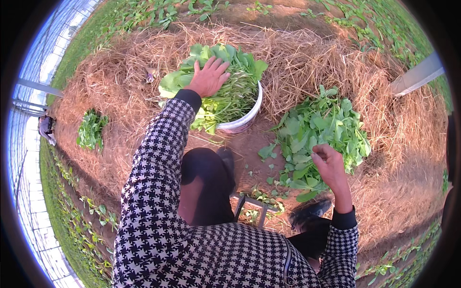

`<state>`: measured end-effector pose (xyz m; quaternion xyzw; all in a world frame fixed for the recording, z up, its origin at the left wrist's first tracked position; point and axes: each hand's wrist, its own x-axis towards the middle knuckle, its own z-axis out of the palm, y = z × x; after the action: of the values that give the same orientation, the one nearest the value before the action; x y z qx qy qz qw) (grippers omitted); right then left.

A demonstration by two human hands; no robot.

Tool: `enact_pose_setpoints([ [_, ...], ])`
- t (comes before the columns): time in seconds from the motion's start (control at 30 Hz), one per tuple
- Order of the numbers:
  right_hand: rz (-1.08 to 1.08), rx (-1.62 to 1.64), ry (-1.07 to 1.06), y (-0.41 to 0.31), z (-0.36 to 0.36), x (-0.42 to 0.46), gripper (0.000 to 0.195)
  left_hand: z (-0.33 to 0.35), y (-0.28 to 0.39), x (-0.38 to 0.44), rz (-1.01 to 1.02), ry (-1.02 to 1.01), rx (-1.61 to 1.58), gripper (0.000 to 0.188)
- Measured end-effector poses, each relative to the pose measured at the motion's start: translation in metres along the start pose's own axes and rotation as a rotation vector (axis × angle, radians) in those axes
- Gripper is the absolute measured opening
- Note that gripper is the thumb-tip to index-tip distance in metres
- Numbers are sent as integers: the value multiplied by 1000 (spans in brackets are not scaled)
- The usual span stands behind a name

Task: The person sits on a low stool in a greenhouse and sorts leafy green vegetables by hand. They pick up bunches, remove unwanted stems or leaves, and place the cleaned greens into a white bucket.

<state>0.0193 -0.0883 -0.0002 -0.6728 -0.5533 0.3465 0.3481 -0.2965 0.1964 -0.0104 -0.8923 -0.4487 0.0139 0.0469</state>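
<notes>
My left hand [209, 77] lies flat with its fingers spread on leafy greens [237, 86] that fill a white bucket [245, 120]. The greens' stems point toward the bucket's near right side, and their broad leaves hang over its far and left rim. My right hand [328, 163] is raised above the near edge of a loose heap of leafy greens [320, 126] on the soil. Its fingers are curled, with thumb and forefinger close together; whether anything thin sits between them cannot be made out.
Dry straw [295, 57] covers the ground around the bucket. A smaller bunch of greens [92, 129] lies at left. A metal post [417, 77] stands at right. Below me is a metal-framed stool [252, 207], with my boots [226, 162] beside it. Another person [47, 127] is far left.
</notes>
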Motion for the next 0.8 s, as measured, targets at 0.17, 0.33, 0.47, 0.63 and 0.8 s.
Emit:
enact_pose_setpoints([
  [0.17,-9,-37,17,-6,0,-2,21,18,-8,6,0,61,-35,46],
  [0.33,31,7,-10,0,-17,-3,21,-15,-6,11,-35,-40,52,50],
  [0.47,38,-41,207,34,-56,1,21,-34,1,10,-44,-72,88,53],
  [0.63,289,281,624,81,-94,-1,17,-72,2,3,-16,-26,230,50],
  [0.8,489,124,581,169,-81,-16,19,-138,100,3,117,336,-306,38],
])
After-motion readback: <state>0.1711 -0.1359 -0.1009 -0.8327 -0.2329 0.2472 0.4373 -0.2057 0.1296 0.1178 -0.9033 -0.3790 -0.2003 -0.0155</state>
